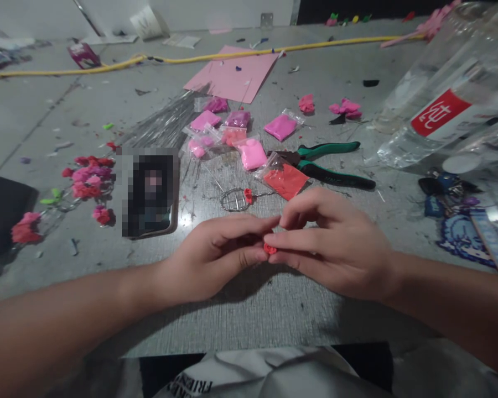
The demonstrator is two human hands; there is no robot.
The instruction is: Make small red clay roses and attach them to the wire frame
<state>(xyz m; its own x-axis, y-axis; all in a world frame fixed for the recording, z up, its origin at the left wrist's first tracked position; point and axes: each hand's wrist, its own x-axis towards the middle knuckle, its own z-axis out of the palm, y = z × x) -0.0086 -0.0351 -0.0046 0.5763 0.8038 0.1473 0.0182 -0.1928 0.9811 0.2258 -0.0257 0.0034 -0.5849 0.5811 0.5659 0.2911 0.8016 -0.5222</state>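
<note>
Small round red clay piece [269, 249] pinched between fingertips of 2 hands, left hand [216, 255] and right hand [336, 246], above the grey bench [240, 326] near its front edge. Just beyond: 1 oval wire frame [233, 200] with a red bit on its stem. Farther: green-and-black-handled pliers [336, 166], orange-red clay packet [286, 181]. Phone [151, 193] lies toward the left edge, clear plastic bottles [440, 110] by the right edge.

Showing as a small red piece [269, 249], rounded in outline and creased with curling folds. Being pinched between the thumb and a finger of the right hand [340, 246], sitting at the thumb tip of the left hand [213, 254]. Hovering over the table [249, 326], being partly hidden by fingertips.
</note>
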